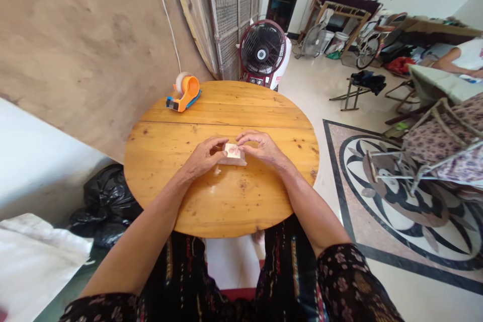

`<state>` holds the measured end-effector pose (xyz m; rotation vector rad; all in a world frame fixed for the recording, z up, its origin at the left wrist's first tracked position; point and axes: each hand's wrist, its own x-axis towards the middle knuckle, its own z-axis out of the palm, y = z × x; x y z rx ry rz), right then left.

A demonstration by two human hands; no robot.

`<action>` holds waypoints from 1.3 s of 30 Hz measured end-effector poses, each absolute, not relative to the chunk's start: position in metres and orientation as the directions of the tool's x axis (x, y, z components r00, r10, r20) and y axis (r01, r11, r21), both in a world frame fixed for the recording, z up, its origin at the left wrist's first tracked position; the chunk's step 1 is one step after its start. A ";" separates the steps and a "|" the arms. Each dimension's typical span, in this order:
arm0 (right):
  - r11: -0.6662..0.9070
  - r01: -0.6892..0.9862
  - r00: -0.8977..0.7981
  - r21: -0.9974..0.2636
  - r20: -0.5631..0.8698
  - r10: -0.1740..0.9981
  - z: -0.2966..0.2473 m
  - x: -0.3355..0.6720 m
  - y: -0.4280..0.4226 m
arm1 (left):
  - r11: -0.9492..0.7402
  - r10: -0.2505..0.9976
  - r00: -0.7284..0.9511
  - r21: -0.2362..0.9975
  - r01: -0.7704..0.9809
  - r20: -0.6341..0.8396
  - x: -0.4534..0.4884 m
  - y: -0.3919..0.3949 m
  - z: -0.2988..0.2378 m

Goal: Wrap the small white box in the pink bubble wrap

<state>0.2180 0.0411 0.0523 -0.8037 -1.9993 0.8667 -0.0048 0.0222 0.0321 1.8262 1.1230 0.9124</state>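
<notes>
A small pale box with red print (234,153) lies at the middle of a round wooden table (188,196). My left hand (204,156) grips its left side with curled fingers. My right hand (260,146) holds its right side, fingers bent over the top edge. Both hands rest on the tabletop. Most of the box is hidden by my fingers. An orange tape dispenser (183,93) with a roll of tape sits at the table's far left edge, well away from both hands.
A red standing fan (263,54) is behind the table. A black plastic bag (105,206) lies on the floor at left, beside a white sack (33,261). At right are a metal chair (433,156) and another person's arm (453,63).
</notes>
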 end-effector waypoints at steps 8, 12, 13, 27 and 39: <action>0.576 0.277 -0.495 -0.769 0.399 0.772 0.054 0.212 0.037 | -0.327 0.911 0.363 0.877 0.353 0.194 -0.004 0.023 0.032; 0.630 0.294 -0.506 -0.719 0.442 0.741 0.049 0.209 0.039 | -0.332 0.906 0.375 0.880 0.340 0.197 -0.004 0.023 0.032; 0.645 0.298 -0.506 -0.704 0.457 0.732 0.047 0.208 0.040 | -0.333 0.905 0.375 0.880 0.339 0.198 -0.004 0.023 0.033; 0.720 0.483 -0.488 -0.499 0.529 0.694 0.044 0.202 0.036 | -0.334 0.916 0.349 0.861 0.384 0.200 -0.004 0.020 0.038; 0.620 0.433 -0.531 -0.654 0.371 0.762 0.052 0.219 0.039 | -0.325 0.921 0.337 0.865 0.382 0.198 -0.006 0.021 0.036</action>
